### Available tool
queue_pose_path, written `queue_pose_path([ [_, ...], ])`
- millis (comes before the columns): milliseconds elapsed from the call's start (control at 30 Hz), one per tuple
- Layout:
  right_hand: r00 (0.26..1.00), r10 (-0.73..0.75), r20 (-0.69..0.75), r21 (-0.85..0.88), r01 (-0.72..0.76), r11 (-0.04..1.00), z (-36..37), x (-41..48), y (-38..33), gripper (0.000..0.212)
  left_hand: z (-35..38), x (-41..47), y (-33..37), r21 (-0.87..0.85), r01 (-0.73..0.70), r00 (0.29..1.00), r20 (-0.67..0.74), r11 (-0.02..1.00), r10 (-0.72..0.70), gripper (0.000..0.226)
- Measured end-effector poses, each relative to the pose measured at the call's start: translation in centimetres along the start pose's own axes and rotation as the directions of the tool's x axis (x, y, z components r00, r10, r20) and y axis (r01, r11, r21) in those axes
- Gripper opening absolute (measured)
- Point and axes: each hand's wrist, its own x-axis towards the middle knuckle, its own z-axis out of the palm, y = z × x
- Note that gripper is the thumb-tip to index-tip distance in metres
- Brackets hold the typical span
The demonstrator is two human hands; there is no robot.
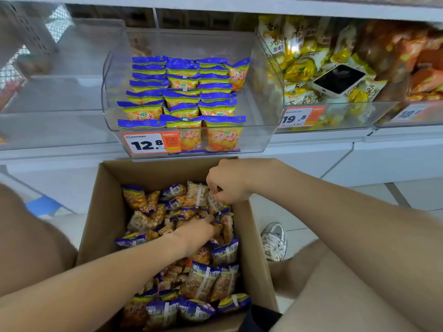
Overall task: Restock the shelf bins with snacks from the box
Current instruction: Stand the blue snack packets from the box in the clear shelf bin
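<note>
Hands in box [100, 212] — gathering packets for bin [191, 140] just above.
Left hand [196, 232] reaches into the loose packets [201, 281], fingers hidden among them, grip cannot be told; right hand [227, 183] pinches one packet [214, 201] at the far side. Best gather several, fronts aligned, then stack in rows. Box well filled; bin partly stocked in neat rows — neighbouring bin [335, 125] holds yellow packs and a phone [339, 79].
</note>
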Motion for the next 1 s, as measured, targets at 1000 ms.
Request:
queue_pose_path([
  [1000,0.888,0.213,-0.409,0.905,0.364,0.220,-8.5,-8.1,3.3,0.035,-23.0,-13.3,-0.5,-0.375,-0.220,0.473,-0.848,0.900,-0.238,0.049],
])
